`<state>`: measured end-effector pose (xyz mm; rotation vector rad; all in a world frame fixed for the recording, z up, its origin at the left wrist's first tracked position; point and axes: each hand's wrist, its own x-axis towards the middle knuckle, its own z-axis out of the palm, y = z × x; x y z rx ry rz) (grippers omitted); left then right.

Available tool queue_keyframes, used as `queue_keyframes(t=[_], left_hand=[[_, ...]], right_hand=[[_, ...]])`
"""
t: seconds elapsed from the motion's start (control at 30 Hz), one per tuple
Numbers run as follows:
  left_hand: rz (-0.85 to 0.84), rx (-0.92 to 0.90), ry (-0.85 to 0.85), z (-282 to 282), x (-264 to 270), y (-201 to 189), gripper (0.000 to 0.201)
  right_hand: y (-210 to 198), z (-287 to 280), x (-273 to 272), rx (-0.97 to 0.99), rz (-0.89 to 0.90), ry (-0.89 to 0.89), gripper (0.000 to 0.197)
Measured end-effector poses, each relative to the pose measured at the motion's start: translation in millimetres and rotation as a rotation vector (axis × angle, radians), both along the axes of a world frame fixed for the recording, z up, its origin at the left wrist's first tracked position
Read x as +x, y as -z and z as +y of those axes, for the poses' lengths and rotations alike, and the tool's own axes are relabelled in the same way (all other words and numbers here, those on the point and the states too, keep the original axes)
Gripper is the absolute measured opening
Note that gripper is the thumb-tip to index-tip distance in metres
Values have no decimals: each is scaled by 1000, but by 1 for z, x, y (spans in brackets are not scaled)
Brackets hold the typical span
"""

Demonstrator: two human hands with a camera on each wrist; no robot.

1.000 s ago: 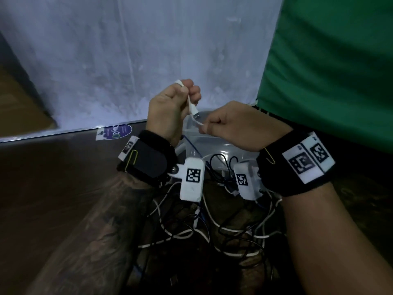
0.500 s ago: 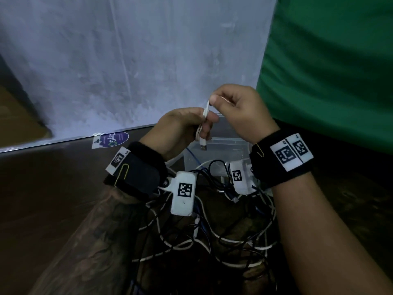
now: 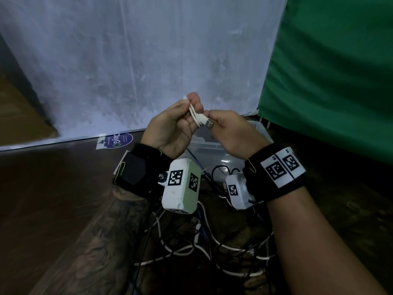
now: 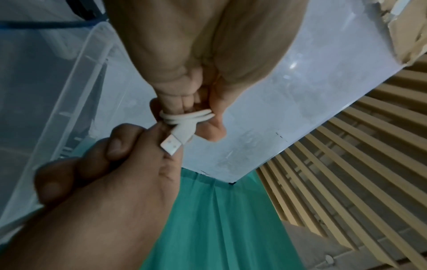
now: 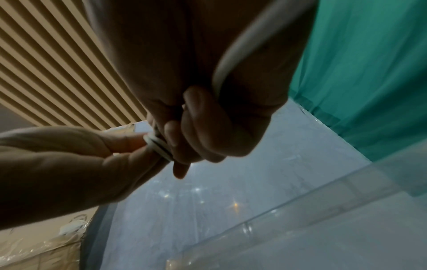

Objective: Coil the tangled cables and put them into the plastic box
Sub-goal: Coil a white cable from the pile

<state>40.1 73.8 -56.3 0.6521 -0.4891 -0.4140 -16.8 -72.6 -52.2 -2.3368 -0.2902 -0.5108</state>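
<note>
A short white USB cable (image 3: 196,117) is folded into a small bundle, and my left hand (image 3: 191,109) pinches it between thumb and fingers above the clear plastic box (image 3: 214,143). Turns of the cable cross the bundle (image 4: 184,117) in the left wrist view. My right hand (image 3: 212,122) pinches the cable just behind its metal USB plug (image 3: 209,125), right beside the bundle. The plug (image 4: 172,143) points toward the right thumb. In the right wrist view the white turns (image 5: 158,146) sit between both hands. A tangle of white and black cables (image 3: 202,248) lies on the dark table under my wrists.
A blue cable (image 3: 192,155) hangs over the box's near wall. A white sheet (image 3: 138,60) hangs behind the table and a green cloth (image 3: 329,71) to the right. A round sticker (image 3: 116,140) lies at the table's far edge.
Half a second ago my right hand was lifted above the left with the cable. It has come down to the right, carrying the plug end round the bundle, while the left hand rose.
</note>
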Motion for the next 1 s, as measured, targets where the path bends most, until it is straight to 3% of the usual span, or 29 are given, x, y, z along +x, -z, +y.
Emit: queue_keyframes(t=[0.13, 0.23, 0.4, 0.47, 0.57, 0.67, 0.8, 1.0], left_hand=[[78, -46, -148, 5, 10, -2, 23], [46, -21, -221, 7, 11, -2, 23], [-227, 102, -474, -1, 3, -1, 18], [-350, 224, -558, -2, -2, -1, 18], [-590, 496, -613, -4, -11, -1, 19], [-726, 658, -468, -2, -15, -1, 30], [-582, 621, -144, 1, -19, -3, 26], [-499, 578, 65, 10, -14, 3, 28]], right_hand=[[-7, 4, -16, -168, 100, -14, 24], [-13, 9, -24, -242, 110, -15, 24], [-24, 14, -36, -311, 81, -61, 31], [-28, 16, -41, -333, 74, -56, 41], [-37, 14, -50, -313, 49, -35, 35], [-43, 6, -50, -208, -68, -16, 23], [-36, -13, -41, -61, -189, 25, 23], [-14, -20, -21, 92, -228, 65, 17]])
